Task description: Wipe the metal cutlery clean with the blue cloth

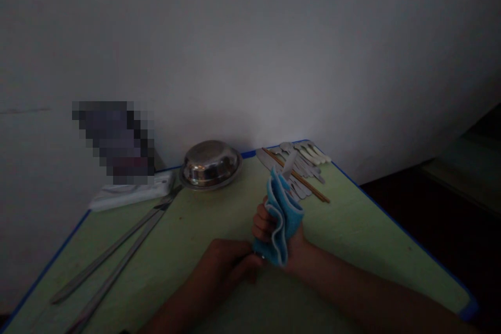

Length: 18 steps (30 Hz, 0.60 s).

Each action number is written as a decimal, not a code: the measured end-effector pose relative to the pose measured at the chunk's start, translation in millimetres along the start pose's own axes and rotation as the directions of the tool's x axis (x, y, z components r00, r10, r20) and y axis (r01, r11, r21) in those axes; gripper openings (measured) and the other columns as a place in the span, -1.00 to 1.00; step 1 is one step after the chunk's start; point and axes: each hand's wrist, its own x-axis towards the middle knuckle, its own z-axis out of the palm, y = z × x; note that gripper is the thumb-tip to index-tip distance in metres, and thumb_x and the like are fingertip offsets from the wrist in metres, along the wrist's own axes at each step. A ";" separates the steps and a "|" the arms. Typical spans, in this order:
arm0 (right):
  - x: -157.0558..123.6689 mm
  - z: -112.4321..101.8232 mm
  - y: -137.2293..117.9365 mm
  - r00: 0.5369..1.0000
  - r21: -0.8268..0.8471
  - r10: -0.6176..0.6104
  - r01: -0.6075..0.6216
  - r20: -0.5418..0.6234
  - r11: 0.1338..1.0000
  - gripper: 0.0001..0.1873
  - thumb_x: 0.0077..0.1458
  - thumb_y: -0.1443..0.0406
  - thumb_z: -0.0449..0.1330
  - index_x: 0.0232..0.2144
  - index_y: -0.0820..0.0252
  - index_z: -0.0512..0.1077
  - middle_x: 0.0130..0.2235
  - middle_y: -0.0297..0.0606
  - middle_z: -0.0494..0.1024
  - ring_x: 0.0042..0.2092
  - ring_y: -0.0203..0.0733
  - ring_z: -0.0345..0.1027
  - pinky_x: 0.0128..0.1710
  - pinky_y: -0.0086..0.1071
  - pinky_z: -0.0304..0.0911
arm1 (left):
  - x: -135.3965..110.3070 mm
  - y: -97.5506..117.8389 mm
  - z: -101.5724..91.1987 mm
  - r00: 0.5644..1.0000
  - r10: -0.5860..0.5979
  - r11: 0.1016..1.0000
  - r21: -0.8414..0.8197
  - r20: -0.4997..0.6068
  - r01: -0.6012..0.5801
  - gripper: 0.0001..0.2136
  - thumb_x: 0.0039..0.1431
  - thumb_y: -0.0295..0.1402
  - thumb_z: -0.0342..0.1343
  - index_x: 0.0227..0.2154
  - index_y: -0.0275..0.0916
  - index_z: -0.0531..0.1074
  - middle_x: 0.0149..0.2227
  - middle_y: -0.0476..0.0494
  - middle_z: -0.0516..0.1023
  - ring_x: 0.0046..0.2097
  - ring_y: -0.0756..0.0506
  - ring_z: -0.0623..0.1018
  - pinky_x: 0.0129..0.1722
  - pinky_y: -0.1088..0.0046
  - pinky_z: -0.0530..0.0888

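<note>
My right hand (264, 223) is closed around a folded blue cloth (278, 219) with a pale edge, raised over the table. My left hand (230, 261) is closed just below and left of it, its fingertips meeting at the cloth's lower end. A small shiny bit shows by those fingertips; what they grip is mostly hidden. Just above the cloth a flat metal blade (289, 164) shows. I cannot tell whether it sticks out of the cloth or lies behind it. Past the cloth lie brown chopsticks (309, 185) and several metal spoons (287, 147).
The green table (188, 282) has a blue edge and stands against a pale wall. An upturned metal bowl (213, 162) sits near the back. Long metal tongs (125, 245) lie at the left, beside a white flat object (136, 195). Light-handled cutlery (313, 154) lies at the back right.
</note>
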 end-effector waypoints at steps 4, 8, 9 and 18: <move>-0.5 3.5 -2.0 0.998 0.021 0.007 -0.006 -0.056 1.000 -0.38 0.01 -0.12 -0.06 -0.83 0.17 0.05 -0.81 -0.52 0.00 -0.76 -0.48 -0.23 -0.81 -0.57 -0.21 | -1.7 4.8 4.8 0.996 -0.092 0.984 -0.152 0.013 0.093 -0.59 0.24 -0.17 -0.11 -0.56 -0.29 0.48 -0.63 0.01 0.40 -0.57 0.04 0.36 -0.54 0.59 0.24; -1.4 6.0 -3.6 0.995 0.063 -0.011 0.017 -0.096 0.998 -0.40 0.05 -0.06 -0.07 -0.84 0.17 0.05 -0.81 -0.51 0.02 -0.76 -0.48 -0.22 -0.80 -0.58 -0.20 | 0.0 13.3 12.6 0.968 -0.250 0.918 -0.321 -0.012 0.233 -0.58 0.22 -0.13 -0.11 -0.51 -0.30 0.51 -0.59 -0.02 0.43 -0.55 0.02 0.36 -0.54 0.56 0.26; -1.4 6.1 -3.8 0.995 0.075 -0.016 0.023 -0.098 0.997 -0.40 0.06 -0.04 -0.09 -0.84 0.17 0.04 -0.81 -0.50 0.01 -0.76 -0.48 -0.22 -0.79 -0.58 -0.20 | 1.1 15.2 13.7 0.962 -0.271 0.902 -0.353 -0.016 0.248 -0.58 0.21 -0.12 -0.10 -0.52 -0.30 0.51 -0.58 -0.03 0.44 -0.55 0.02 0.35 -0.54 0.56 0.26; 2.9 8.4 -41.3 0.982 0.095 -0.176 0.182 -0.068 0.979 -0.43 0.17 0.09 -0.27 -0.81 0.17 0.01 -0.76 -0.49 -0.03 -0.72 -0.46 -0.24 -0.77 -0.58 -0.20 | 4.6 18.2 8.0 0.944 -0.329 0.859 -0.412 0.009 0.303 -0.63 0.10 -0.10 -0.02 -0.68 -0.22 0.21 -0.68 0.12 0.16 -0.59 0.06 0.18 -0.60 0.55 0.13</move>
